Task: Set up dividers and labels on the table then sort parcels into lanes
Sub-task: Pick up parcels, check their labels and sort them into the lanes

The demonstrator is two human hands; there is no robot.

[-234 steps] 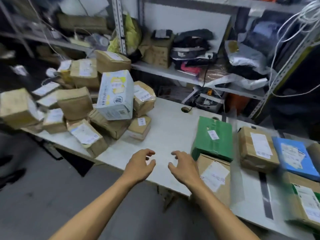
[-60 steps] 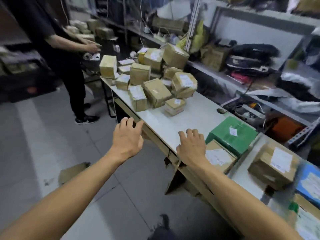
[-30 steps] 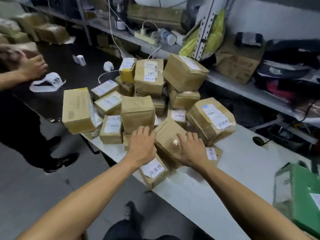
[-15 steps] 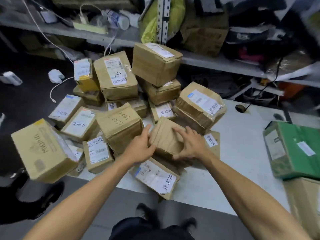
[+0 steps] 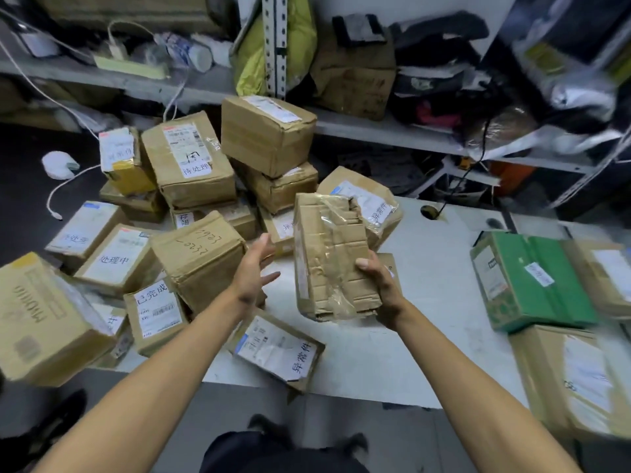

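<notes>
A parcel sorting room or storeroom: taped cardboard parcels point(image 5: 191, 162) with shipping labels lie heaped on a white table point(image 5: 440, 295), and slotted metal shelving point(image 5: 277, 46) behind holds bags, boxes and cables.

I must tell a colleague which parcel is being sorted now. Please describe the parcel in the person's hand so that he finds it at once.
Start at the pile of boxes on the white table. Just in front of it, the right hand holds one box upright in the air. Unlike its neighbours, it shows no label, only crumpled cardboard and torn clear tape.
</notes>
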